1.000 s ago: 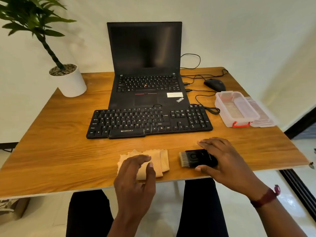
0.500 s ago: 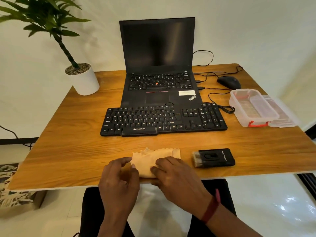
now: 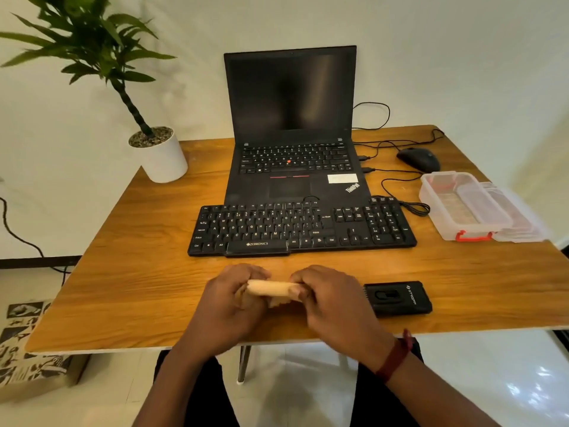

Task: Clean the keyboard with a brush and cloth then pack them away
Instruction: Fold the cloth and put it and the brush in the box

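Note:
A beige cloth is folded into a narrow strip just above the table's front edge. My left hand grips its left end and my right hand grips its right end. The black brush lies flat on the table just right of my right hand, untouched. Behind the hands lies the black keyboard, square to the front edge. A clear plastic box with a red latch stands open at the right, its lid beside it.
An open black laptop stands behind the keyboard. A black mouse and cables lie at the back right. A white plant pot stands at the back left corner. The wooden table ends just below my hands.
My right hand let go of the brush and moved left to the cloth. Both hands took hold of the cloth, folded it narrower and lifted it off the table.

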